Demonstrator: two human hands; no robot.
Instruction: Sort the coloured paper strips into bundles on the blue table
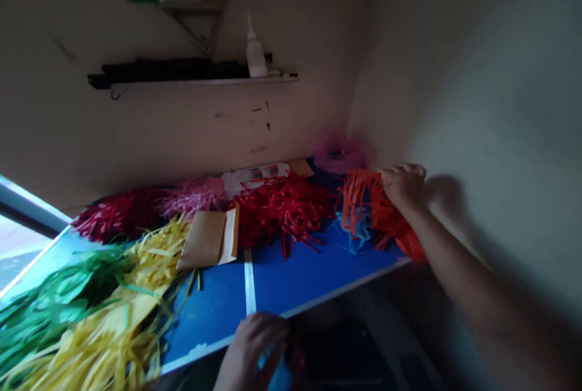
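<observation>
My right hand (404, 185) is closed around a bunch of orange paper strips (359, 191), which hang over the right end of the blue table (291, 279). More orange strips lie just below that hand, with light blue strips (357, 227) beside them. At the table's front edge, my left hand (254, 345) has its fingers curled round a blue piece (279, 373). That piece is blurred and partly hidden, so its kind does not show. Nearest the hanging bunch lies a heap of red strips (295, 206).
A brown paper envelope (202, 239) rests among yellow strips (113, 336) and green strips (63, 288). Pink strips (195, 194) and dark red strips (122, 215) lie along the wall. A shelf (200, 82) above carries a white nozzle bottle (256, 57). A wall (491, 136) bounds the right side.
</observation>
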